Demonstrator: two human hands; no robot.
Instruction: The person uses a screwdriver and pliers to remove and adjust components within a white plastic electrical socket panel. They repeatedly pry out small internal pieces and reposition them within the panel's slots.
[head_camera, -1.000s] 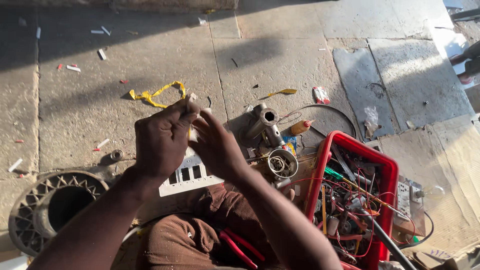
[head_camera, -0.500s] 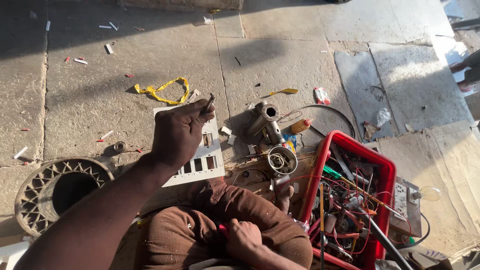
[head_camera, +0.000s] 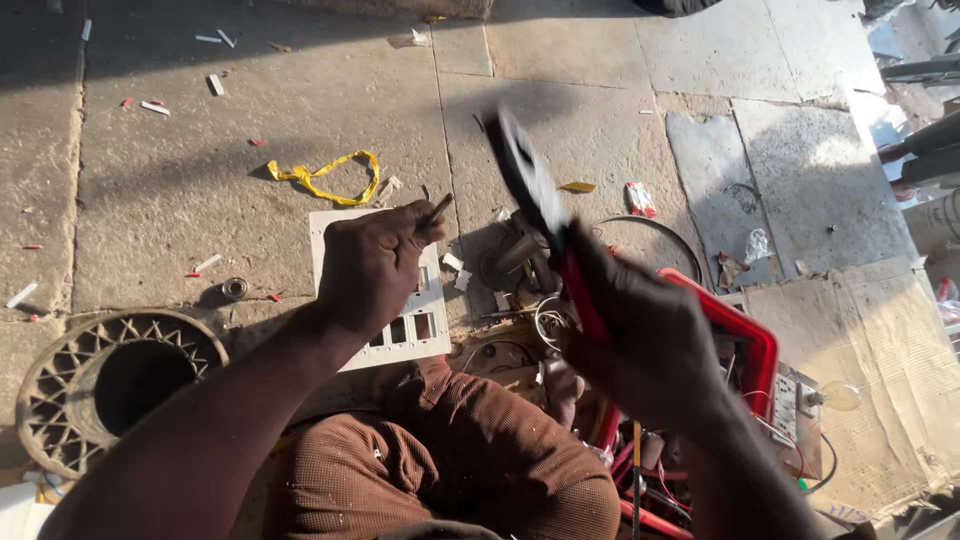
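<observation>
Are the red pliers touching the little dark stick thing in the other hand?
Apart. The head view shows the red-handled pliers in the right hand raised, with bare floor between them and the small dark rod in the left hand.

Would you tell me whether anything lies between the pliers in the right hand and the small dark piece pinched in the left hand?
Nothing visible does. The red-handled pliers in the right hand and the dark piece in the left hand are apart, with only floor clutter far below the gap.

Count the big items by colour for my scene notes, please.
Red: 2, pliers in right hand, crate
White: 1, plate
Yellow: 1, strip
Grey: 1, fan guard
Total: 5
</observation>
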